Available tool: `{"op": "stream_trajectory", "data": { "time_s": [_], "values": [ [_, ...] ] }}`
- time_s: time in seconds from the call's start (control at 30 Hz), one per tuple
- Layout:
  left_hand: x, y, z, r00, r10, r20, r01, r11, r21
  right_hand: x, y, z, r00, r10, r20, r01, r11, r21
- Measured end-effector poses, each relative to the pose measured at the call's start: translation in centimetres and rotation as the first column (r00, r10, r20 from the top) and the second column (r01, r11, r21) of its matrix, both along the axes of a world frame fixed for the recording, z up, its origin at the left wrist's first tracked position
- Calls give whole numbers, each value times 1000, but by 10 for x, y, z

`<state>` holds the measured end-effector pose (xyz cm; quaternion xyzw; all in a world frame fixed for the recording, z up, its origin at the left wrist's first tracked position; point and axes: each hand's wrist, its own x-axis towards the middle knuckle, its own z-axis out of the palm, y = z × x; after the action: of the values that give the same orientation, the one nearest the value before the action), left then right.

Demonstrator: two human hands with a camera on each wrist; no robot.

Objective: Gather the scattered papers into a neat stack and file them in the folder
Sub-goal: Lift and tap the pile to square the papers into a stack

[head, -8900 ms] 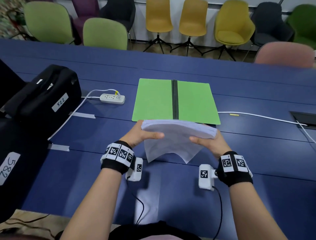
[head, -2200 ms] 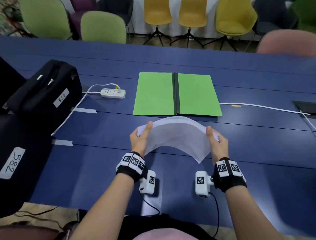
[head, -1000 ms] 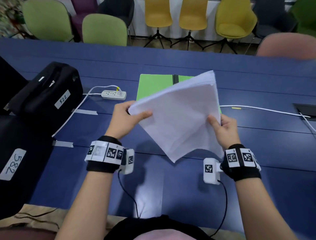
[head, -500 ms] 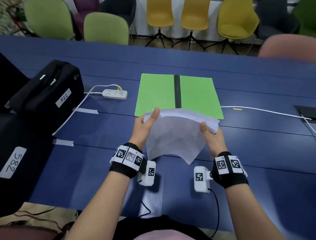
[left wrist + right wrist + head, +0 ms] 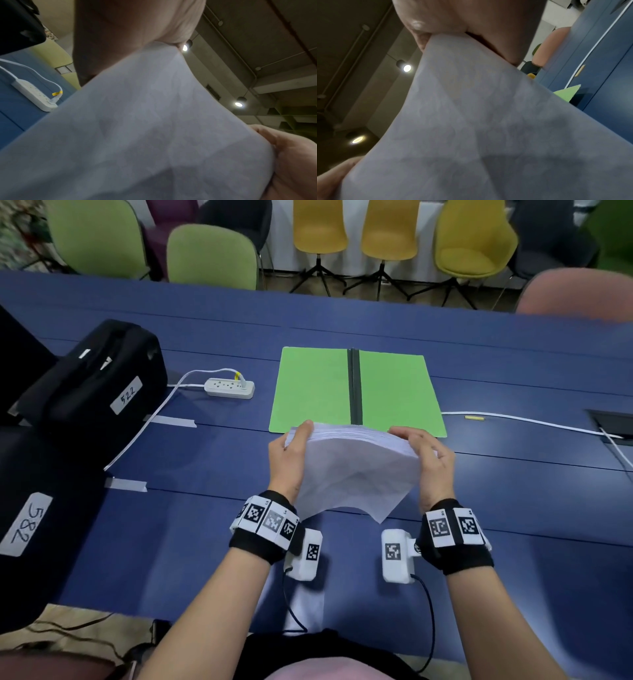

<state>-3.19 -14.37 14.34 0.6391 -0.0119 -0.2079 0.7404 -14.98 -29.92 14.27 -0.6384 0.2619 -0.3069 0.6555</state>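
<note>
A thick stack of white papers (image 5: 356, 470) stands on edge above the blue table, its lower part bowed toward me. My left hand (image 5: 289, 455) grips its left side, thumb on the near face. My right hand (image 5: 428, 457) grips the right side, fingers curled over the top edge. The open green folder (image 5: 315, 392) with a dark spine lies flat just beyond the stack. In both wrist views the papers (image 5: 137, 135) (image 5: 479, 128) fill the frame; a corner of the folder (image 5: 567, 93) shows in the right one.
A white power strip (image 5: 229, 387) with its cable lies left of the folder. Black labelled cases (image 5: 92, 395) stand at the left. A white cable (image 5: 531, 422) runs to a table hatch (image 5: 613, 421) at the right. Chairs line the far side.
One second ago the stack was lifted and tilted high over the folder; it has come back down onto its edge near the folder's front. My right fingers now curl over the top.
</note>
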Motion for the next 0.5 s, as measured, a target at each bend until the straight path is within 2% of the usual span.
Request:
{"op": "stream_trajectory", "data": {
  "time_s": [0.1, 0.23, 0.3, 0.37, 0.5],
  "values": [
    [3, 3, -2, 996, -84, -19, 84, 996, 25, -7, -2, -1, 991, 135, -10, -135, 991, -22],
    [5, 11, -4, 959, -267, 96, 257, 961, 101, -14, -5, -7, 957, 276, -87, -281, 959, -46],
    [6, 11, 0, 945, -311, 100, 299, 946, 122, -9, -1, -4, 974, 191, -124, -198, 979, -48],
    [7, 9, 7, 961, -251, 114, 238, 964, 116, -5, -1, -3, 986, 102, -131, -110, 992, -57],
    [7, -1, 17, 980, -143, 139, 135, 989, 62, -2, 1, 1, 995, 71, -71, -76, 994, -81]
  ]
}}
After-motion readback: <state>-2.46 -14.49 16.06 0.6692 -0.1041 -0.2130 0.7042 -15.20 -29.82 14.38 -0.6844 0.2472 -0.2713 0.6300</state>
